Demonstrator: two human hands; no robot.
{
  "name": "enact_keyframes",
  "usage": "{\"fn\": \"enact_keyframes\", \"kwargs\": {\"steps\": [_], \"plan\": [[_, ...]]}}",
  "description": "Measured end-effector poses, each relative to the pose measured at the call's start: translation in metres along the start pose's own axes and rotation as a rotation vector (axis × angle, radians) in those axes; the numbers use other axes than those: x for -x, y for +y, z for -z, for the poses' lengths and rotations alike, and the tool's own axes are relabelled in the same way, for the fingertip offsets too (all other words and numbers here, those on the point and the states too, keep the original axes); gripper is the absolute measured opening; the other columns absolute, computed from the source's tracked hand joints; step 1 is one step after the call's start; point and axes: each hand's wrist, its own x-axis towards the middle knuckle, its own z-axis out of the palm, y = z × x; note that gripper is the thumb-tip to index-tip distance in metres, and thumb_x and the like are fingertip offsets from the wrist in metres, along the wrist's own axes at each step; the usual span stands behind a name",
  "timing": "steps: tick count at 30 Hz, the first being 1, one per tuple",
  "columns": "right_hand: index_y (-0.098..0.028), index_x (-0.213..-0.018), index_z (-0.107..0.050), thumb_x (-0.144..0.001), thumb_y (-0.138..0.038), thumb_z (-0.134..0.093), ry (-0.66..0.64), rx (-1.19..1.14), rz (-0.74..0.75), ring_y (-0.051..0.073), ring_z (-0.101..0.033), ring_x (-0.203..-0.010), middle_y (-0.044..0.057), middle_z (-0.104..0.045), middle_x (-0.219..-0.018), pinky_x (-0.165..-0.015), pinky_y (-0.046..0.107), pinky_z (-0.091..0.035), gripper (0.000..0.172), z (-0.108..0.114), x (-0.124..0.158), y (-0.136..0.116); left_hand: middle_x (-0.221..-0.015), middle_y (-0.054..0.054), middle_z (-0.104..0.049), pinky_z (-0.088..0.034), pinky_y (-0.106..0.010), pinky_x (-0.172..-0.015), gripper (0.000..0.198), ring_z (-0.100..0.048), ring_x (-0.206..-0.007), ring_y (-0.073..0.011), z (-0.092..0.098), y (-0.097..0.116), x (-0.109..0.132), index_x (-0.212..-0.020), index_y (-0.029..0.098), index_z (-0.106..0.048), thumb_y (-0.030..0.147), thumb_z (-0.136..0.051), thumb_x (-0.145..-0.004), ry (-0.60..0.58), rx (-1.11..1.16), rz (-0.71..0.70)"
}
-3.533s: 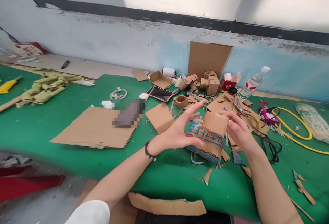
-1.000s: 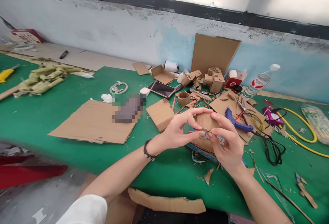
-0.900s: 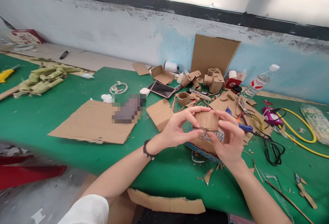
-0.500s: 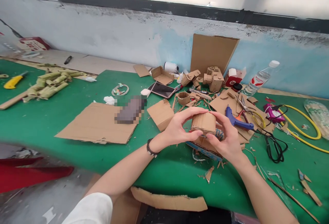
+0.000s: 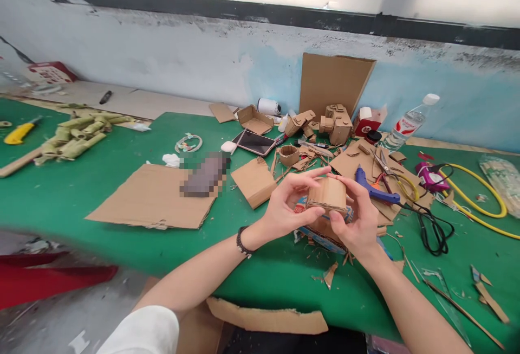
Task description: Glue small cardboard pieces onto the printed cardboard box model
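A small rounded cardboard piece [image 5: 327, 194], with a curved ribbed side, is held up between both hands. My left hand [image 5: 286, 202] grips its left side, thumb along the lower edge and fingers over the top. On the other side, my right hand [image 5: 357, 216] has its thumb under the lower edge and its fingers bent around the right. Below the hands lies an open cardboard box [image 5: 325, 237] with blue printing, partly hidden by them. A blue glue gun [image 5: 374, 187] rests on cardboard to the right of my right hand.
Scissors [image 5: 384, 161], a water bottle [image 5: 410, 123] and a cardboard camera model [image 5: 337, 126] stand or lie behind. A yellow cable [image 5: 487, 210] and black cord [image 5: 436, 235] are at the right. At the left lie a flat cardboard sheet [image 5: 134, 197] and bamboo pieces [image 5: 77, 136].
The cardboard piece has shifted slightly right and turned a little in my hands. My left fingers have lifted and moved along its top.
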Motion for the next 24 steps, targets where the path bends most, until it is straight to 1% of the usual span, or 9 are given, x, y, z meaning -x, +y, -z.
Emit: {"fn": "enact_keyframes", "kwargs": {"steps": [3, 5, 7, 9, 11, 12, 14, 19, 24], "plan": [[-0.029, -0.16, -0.06, -0.099, -0.025, -0.076, -0.007, 0.046, 0.032, 0.033, -0.084, -0.129, 0.014, -0.079, -0.15, -0.094, 0.043, -0.079, 0.063, 0.004, -0.002, 0.004, -0.174, -0.019, -0.062, -0.063, -0.056, -0.126, 0.019, -0.06, -0.164, -0.0376, 0.004, 0.005, -0.004, -0.121, 0.024, -0.074, 0.028, -0.085, -0.106, -0.013, -0.128, -0.066], [-0.029, -0.161, -0.06, -0.098, -0.025, -0.077, 0.007, 0.107, 0.063, 0.033, -0.085, -0.127, 0.013, -0.082, -0.147, -0.092, 0.042, -0.079, 0.065, 0.007, -0.004, 0.008, -0.173, -0.018, -0.062, -0.063, -0.058, -0.126, 0.015, -0.06, -0.164, -0.037, 0.011, 0.008, -0.008, -0.119, 0.024, -0.077, 0.022, -0.083, -0.106, -0.014, -0.254, -0.125], [-0.03, -0.161, -0.061, -0.097, -0.026, -0.08, 0.016, 0.167, 0.095, 0.033, -0.086, -0.125, 0.011, -0.083, -0.145, -0.091, 0.042, -0.079, 0.067, 0.01, -0.006, 0.011, -0.161, -0.017, -0.069, -0.065, -0.055, -0.122, 0.016, -0.067, -0.156, -0.034, 0.017, 0.01, -0.011, -0.118, 0.024, -0.078, 0.017, -0.083, -0.105, -0.025, -0.414, -0.195], [-0.031, -0.161, -0.062, -0.096, -0.027, -0.082, 0.023, 0.226, 0.128, 0.033, -0.087, -0.121, 0.01, -0.084, -0.142, -0.092, 0.044, -0.08, 0.068, 0.012, -0.008, 0.015, -0.138, -0.014, -0.079, -0.067, -0.049, -0.114, 0.015, -0.076, -0.136, -0.0287, 0.021, 0.01, -0.013, -0.118, 0.023, -0.077, 0.016, -0.081, -0.106, -0.034, -0.583, -0.258], [-0.03, -0.161, -0.062, -0.095, -0.028, -0.084, 0.03, 0.268, 0.159, 0.035, -0.088, -0.118, 0.011, -0.085, -0.141, -0.093, 0.046, -0.08, 0.07, 0.013, -0.008, 0.017, -0.116, -0.009, -0.082, -0.067, -0.043, -0.103, 0.012, -0.078, -0.114, -0.0241, 0.021, 0.01, -0.014, -0.117, 0.023, -0.074, 0.017, -0.078, -0.108, -0.034, -0.699, -0.292], [-0.03, -0.162, -0.062, -0.095, -0.029, -0.084, 0.036, 0.277, 0.172, 0.035, -0.088, -0.117, 0.011, -0.085, -0.14, -0.093, 0.047, -0.08, 0.07, 0.013, -0.008, 0.017, -0.11, -0.008, -0.081, -0.067, -0.041, -0.097, 0.01, -0.077, -0.106, -0.0227, 0.021, 0.01, -0.014, -0.117, 0.023, -0.073, 0.017, -0.077, -0.109, -0.033, -0.73, -0.3], [-0.029, -0.163, -0.061, -0.096, -0.03, -0.084, 0.048, 0.288, 0.203, 0.036, -0.088, -0.118, 0.013, -0.085, -0.14, -0.094, 0.047, -0.08, 0.071, 0.013, -0.008, 0.018, -0.106, -0.007, -0.081, -0.065, -0.038, -0.09, 0.008, -0.075, -0.099, -0.0217, 0.018, 0.01, -0.013, -0.115, 0.022, -0.072, 0.017, -0.075, -0.11, -0.03, -0.752, -0.313], [-0.028, -0.168, -0.057, -0.097, -0.028, -0.085, 0.045, 0.284, 0.28, 0.038, -0.087, -0.122, 0.015, -0.085, -0.141, -0.097, 0.051, -0.079, 0.076, 0.011, -0.011, 0.015, -0.104, -0.007, -0.082, -0.066, -0.038, -0.091, 0.011, -0.077, -0.099, -0.0217, 0.012, 0.011, -0.011, -0.112, 0.022, -0.072, 0.011, -0.072, -0.108, 0.026, -0.737, -0.358], [-0.028, -0.169, -0.057, -0.094, -0.026, -0.086, 0.086, 0.279, 0.319, 0.038, -0.089, -0.116, 0.015, -0.086, -0.137, -0.094, 0.05, -0.08, 0.081, 0.009, -0.012, 0.01, -0.103, -0.007, -0.081, -0.068, -0.038, -0.09, 0.015, -0.079, -0.101, -0.0229, 0.007, 0.012, -0.009, -0.114, 0.023, -0.072, 0.01, -0.072, -0.107, 0.071, -0.762, -0.413]]}}
